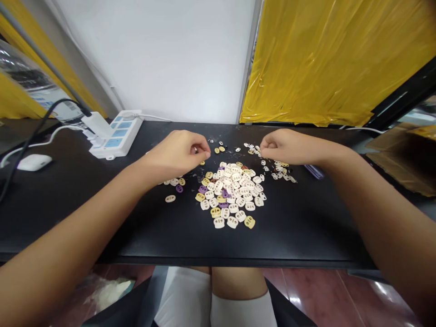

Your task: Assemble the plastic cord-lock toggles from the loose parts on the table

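Note:
A heap of small two-holed plastic toggles (231, 193), mostly cream with some yellow and purple ones, lies on the black table (306, 227). My left hand (179, 152) rests just behind the heap's left side, fingers curled and pinched together at the tips; what they hold is too small to name. My right hand (284, 146) sits behind the heap's right side in a loose fist, next to a scatter of smaller white pieces (279, 171). A few stray toggles (170, 198) lie left of the heap.
A white power strip (117, 134) with a plug and cables sits at the back left, with a white mouse-like object (34, 162) further left. A purple item (315, 171) lies under my right forearm. Yellow plastic sheeting (334, 59) hangs behind.

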`<state>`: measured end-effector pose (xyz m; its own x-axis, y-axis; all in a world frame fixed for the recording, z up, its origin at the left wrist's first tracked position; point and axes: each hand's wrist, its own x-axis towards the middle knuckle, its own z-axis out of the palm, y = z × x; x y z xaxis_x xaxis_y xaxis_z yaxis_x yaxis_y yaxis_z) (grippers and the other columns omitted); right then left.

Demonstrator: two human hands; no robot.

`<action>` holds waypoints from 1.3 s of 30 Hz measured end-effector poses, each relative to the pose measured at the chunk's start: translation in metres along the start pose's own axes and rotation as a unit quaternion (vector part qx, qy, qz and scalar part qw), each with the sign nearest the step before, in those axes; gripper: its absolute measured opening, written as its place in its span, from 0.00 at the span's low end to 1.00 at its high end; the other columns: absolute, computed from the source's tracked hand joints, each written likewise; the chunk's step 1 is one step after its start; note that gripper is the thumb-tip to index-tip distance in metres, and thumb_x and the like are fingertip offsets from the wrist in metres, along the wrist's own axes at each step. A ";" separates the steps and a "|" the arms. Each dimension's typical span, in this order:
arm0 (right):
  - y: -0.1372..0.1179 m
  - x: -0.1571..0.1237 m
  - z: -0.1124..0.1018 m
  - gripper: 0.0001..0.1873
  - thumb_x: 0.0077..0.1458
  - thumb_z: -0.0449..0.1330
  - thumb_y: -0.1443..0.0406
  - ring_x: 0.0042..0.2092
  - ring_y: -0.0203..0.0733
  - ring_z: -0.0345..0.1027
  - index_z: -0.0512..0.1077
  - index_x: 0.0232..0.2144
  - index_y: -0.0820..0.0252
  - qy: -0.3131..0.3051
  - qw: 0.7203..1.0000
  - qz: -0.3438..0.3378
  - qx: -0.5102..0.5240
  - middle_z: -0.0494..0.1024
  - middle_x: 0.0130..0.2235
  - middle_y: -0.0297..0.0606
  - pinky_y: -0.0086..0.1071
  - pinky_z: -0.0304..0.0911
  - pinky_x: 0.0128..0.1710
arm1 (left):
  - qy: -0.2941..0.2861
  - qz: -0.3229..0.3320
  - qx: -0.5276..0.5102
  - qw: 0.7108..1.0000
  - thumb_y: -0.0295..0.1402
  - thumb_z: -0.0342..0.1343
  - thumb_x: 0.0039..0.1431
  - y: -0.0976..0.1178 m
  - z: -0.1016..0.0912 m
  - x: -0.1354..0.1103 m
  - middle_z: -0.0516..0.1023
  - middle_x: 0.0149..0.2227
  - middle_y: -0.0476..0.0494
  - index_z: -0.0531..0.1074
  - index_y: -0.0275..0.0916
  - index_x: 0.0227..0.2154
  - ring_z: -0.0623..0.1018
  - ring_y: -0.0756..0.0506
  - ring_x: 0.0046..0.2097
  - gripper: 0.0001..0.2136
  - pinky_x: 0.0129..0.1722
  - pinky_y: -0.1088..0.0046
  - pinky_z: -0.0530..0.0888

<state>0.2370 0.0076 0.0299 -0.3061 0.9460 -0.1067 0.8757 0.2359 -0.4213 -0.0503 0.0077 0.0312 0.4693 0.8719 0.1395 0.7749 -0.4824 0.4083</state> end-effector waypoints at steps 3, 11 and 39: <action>-0.023 -0.007 0.007 0.03 0.56 0.59 0.64 0.26 0.36 0.56 0.70 0.31 0.57 0.009 0.994 -0.062 0.088 0.65 0.24 0.30 0.32 0.49 0.25 | 0.001 0.039 -0.140 0.989 0.37 0.58 0.60 0.009 0.014 -0.002 0.82 0.32 0.45 0.81 0.38 0.37 0.76 0.47 0.32 0.10 0.32 0.71 0.69; -0.050 -0.016 0.028 0.04 0.59 0.57 0.63 0.24 0.33 0.51 0.66 0.32 0.56 0.029 0.980 -0.162 0.113 0.61 0.20 0.24 0.30 0.47 0.24 | 0.015 0.065 -0.331 0.941 0.36 0.62 0.58 0.019 0.034 -0.003 0.80 0.29 0.45 0.81 0.36 0.31 0.76 0.49 0.32 0.08 0.32 0.73 0.71; 0.014 0.006 0.000 0.06 0.49 0.65 0.64 0.36 0.46 0.76 0.80 0.32 0.57 -0.053 0.997 0.028 -0.045 0.83 0.32 0.37 0.36 0.67 0.35 | 0.072 -0.025 -0.325 0.943 0.29 0.64 0.47 0.016 0.028 0.003 0.83 0.27 0.44 0.80 0.37 0.25 0.78 0.50 0.29 0.02 0.31 0.73 0.73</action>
<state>0.2476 0.0162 0.0236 -0.2892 0.9306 -0.2242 0.9212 0.2069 -0.3296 -0.0252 0.0003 0.0130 0.3410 0.9169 0.2073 0.3490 -0.3282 0.8778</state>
